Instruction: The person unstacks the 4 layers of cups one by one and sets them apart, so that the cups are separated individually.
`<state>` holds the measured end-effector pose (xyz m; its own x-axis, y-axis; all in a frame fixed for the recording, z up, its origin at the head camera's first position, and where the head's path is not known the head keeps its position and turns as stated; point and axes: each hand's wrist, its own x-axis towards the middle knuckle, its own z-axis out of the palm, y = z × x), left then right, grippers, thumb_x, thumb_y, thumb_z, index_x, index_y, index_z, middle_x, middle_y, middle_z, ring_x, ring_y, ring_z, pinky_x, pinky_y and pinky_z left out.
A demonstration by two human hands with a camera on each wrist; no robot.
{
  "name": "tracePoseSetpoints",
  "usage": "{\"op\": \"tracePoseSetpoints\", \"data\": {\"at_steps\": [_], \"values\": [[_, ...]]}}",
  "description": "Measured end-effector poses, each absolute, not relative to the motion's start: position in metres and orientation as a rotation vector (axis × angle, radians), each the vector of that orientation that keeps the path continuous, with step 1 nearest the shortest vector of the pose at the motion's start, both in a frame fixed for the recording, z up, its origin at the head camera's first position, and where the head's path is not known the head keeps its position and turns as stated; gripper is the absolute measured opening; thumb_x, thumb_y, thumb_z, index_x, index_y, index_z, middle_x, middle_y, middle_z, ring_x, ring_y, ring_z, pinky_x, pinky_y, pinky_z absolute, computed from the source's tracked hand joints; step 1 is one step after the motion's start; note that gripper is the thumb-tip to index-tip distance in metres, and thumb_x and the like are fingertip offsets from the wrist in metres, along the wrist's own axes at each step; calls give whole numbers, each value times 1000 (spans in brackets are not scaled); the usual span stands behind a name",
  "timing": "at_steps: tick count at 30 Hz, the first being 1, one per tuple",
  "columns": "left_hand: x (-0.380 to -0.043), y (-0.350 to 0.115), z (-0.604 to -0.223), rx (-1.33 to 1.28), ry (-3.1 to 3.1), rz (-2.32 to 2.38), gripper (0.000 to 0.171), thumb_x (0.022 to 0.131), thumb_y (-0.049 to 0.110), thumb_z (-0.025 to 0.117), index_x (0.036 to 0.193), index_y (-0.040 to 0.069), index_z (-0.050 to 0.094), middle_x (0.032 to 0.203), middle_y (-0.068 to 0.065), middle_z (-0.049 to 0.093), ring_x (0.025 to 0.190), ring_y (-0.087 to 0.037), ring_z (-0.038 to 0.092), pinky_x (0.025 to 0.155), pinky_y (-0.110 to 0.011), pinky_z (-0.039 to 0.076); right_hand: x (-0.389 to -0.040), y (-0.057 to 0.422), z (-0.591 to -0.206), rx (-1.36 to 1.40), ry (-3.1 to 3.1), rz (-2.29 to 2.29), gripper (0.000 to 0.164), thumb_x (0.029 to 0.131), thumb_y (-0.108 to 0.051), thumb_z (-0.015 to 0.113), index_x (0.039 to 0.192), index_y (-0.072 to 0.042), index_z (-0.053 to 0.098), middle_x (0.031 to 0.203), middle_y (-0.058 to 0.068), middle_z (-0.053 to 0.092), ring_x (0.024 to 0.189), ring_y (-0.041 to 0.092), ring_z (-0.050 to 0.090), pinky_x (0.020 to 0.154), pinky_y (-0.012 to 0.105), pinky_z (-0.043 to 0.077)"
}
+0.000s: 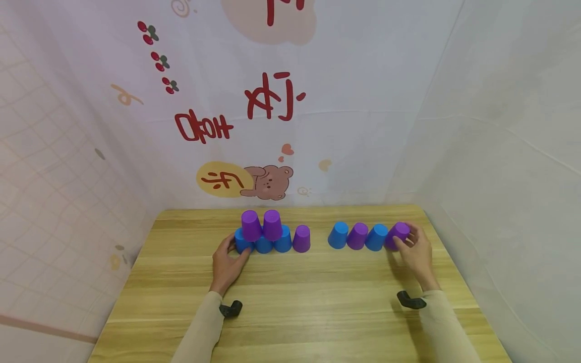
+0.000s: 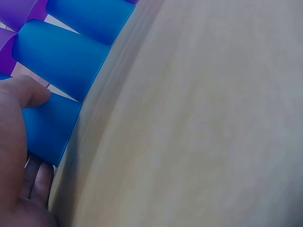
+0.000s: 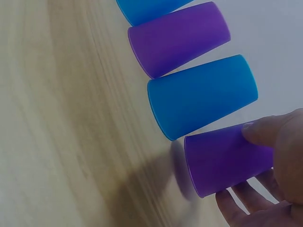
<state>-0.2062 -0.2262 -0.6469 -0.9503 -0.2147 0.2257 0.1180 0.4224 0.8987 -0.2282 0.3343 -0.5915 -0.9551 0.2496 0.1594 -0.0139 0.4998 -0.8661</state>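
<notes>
- Evidently a pale wood-grain worktop [image 1: 327,302] fills the lower part of the head view, its streaks running side to side, its far corners rounded.
- Behind it hangs a white printed back wall [image 1: 363,141], creased like cloth; a left wall [image 1: 54,176] bears a faint grid, and a plain right wall [image 1: 508,176] shows soft folds.
- Large red characters [image 1: 289,101] mark the back wall, their reading uncertain; the topmost are cut off by the frame over a beige patch [image 1: 281,34].
- A cartoon bear [image 1: 272,184] leans on a yellow disc [image 1: 206,186] bearing another red character; red cherries [image 1: 159,66] and pink hearts [image 1: 287,149] are printed nearby.
- The left hand [image 1: 228,263] has its fingers curled round the leftmost blue cup [image 1: 242,242], upside down on the worktop in a row of three blues; two purple cups [image 1: 272,226] sit on top, another purple just beside.
- The right hand [image 1: 418,252] grips the rightmost purple cup [image 1: 398,230], tilted, at the end of a second row: blue, purple, blue.
</notes>
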Motion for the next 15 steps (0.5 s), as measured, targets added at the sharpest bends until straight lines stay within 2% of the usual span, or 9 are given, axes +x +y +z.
{"op": "tracePoseSetpoints", "data": {"at_steps": [3,6,9,12,15], "values": [[-206,-226,-647,88,-2375,-1526,70,95,12,90,158,4,62,155,-20,70,140,-36,72,112,-14,57,-229,335,-593,-195,-2484,1461,64,106,1,73,163,4,46,163,34,56,150,55,59,123,62,51],[-206,-225,-647,71,-2362,-1506,70,94,10,91,158,3,62,153,-22,71,139,-38,73,116,-37,63,-229,335,-595,-200,-2497,1468,64,106,1,73,164,3,45,165,33,55,151,54,58,124,65,49],[-207,-225,-647,50,-2345,-1500,70,93,9,91,157,2,63,152,-24,71,138,-41,73,117,-54,62,-229,336,-596,-194,-2507,1461,64,106,1,73,164,4,44,165,34,54,151,56,58,124,65,49],[-207,-225,-647,46,-2337,-1509,70,93,9,91,157,2,63,152,-24,71,137,-42,73,117,-58,61,-229,335,-598,-186,-2514,1457,64,107,1,72,164,5,44,165,35,54,151,59,57,123,63,49],[-207,-225,-648,56,-2345,-1509,70,94,10,91,157,3,63,153,-23,71,137,-41,74,117,-52,62,-229,335,-598,-190,-2521,1450,64,107,2,72,164,5,44,165,36,54,151,59,57,122,62,50]]}}
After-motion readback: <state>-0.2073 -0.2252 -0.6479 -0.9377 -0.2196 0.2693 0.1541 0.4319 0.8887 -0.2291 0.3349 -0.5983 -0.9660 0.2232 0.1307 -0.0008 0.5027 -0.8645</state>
